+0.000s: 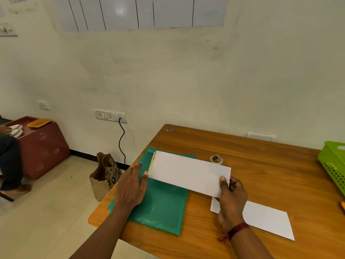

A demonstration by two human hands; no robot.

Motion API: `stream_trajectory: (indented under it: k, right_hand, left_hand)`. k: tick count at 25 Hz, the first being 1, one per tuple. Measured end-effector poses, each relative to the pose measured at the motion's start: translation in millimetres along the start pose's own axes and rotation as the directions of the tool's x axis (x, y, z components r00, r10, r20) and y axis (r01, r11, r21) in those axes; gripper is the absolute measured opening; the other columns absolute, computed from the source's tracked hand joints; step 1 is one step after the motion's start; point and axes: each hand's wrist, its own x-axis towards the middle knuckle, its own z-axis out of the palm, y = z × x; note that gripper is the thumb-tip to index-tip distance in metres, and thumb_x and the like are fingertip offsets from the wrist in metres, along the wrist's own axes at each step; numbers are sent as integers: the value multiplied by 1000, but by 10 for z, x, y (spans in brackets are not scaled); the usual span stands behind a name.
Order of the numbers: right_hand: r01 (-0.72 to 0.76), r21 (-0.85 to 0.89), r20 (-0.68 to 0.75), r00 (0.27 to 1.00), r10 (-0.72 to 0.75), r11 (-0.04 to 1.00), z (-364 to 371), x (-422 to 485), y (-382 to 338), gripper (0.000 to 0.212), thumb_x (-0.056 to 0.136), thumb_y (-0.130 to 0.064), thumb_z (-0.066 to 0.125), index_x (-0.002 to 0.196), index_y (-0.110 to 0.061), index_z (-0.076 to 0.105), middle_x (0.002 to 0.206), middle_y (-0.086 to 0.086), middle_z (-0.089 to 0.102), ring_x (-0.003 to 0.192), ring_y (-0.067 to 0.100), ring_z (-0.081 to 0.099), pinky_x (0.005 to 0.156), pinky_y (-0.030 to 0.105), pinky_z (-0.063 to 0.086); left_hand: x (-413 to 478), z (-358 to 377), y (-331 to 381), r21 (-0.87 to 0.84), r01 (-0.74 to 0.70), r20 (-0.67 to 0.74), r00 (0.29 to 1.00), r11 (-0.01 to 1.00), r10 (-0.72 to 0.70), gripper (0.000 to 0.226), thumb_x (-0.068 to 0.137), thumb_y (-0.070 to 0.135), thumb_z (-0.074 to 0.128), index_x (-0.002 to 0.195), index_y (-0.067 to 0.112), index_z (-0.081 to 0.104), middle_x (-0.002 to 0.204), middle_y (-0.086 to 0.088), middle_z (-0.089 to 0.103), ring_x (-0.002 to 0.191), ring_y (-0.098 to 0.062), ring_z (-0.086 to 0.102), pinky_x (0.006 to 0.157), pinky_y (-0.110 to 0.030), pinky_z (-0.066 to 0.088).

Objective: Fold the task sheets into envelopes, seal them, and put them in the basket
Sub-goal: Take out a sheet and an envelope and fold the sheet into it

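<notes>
Left hand (131,186): centre-left, palm flat on green folder (162,208), fingers straight.
Right hand (231,199): lower right, thumb and fingers pinching white sheet (188,172) corner.

I get one wide-angle view from the person's head, facing forward and down, close over the left hand (130,186), right hand (232,200) and table (270,165), wall (168,75) beyond.
</notes>
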Motion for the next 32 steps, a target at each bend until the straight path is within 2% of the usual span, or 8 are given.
stream_trajectory:
  k: [7,10,14,17,21,24,28,32]
  right_hand:
    - [-137,86,-30,990,140,987,-216,-72,52,23,91,-23,64,112,-19,58,108,2,65,94,18,64,83,43,57]
    - [-173,172,-29,983,180,970,-267,-113,8,23,90,-23,63,112,-19,58,105,0,64,92,16,63,85,49,56]
    - [-278,331,13,957,290,902,-336,-207,-74,24,90,-24,62,113,-22,55,105,1,64,97,24,62,83,53,56]
    - [-384,419,85,919,385,823,-419,-318,-98,27,92,-23,61,118,-19,54,108,7,64,101,30,61,85,57,54]
    - [-337,257,43,940,337,906,-553,-400,-34,22,92,-28,61,112,-24,53,106,5,63,96,30,63,79,50,58]
    - [-244,163,-6,969,248,956,-722,-342,-62,18,93,-24,61,109,-24,53,108,7,64,96,29,65,70,45,60]
    - [117,-85,-30,992,-120,989,-953,-219,-248,28,90,-19,64,111,-32,50,110,-3,63,102,21,62,74,31,56]
    - [348,-325,124,937,-325,879,-1141,-107,-452,56,84,-26,72,132,-28,44,130,-15,49,116,10,51,90,32,50]
  left_hand:
    - [103,-168,368,153,-9,-78,997,988,21,49,93,47,35,100,11,67,99,-8,71,90,-24,65,89,-47,52]
    - [-39,-262,864,-203,202,-92,970,958,-224,39,93,42,55,120,14,56,111,-6,65,98,-24,61,83,-34,47]
    - [-269,-287,1429,-787,603,496,745,133,-446,64,83,32,76,132,27,35,109,0,62,99,-19,62,83,-40,55]
    - [-356,-201,1651,-811,570,579,747,-133,-326,64,77,12,81,128,24,44,112,-5,66,104,-23,65,90,-49,55]
    - [-331,-223,1832,-889,423,327,857,179,-399,58,83,9,75,129,27,45,115,1,63,106,-16,62,83,-36,55]
    - [-241,-381,1938,-902,380,301,894,204,-332,51,82,6,76,124,21,49,109,1,64,98,-14,64,69,-26,54]
    - [-41,-592,1999,-802,336,368,929,495,-35,43,82,6,75,116,23,56,112,2,68,95,-11,66,66,-19,51]
    - [56,-721,2099,-360,-164,522,780,918,344,52,93,24,64,140,28,43,143,4,50,130,-20,47,99,-29,44]
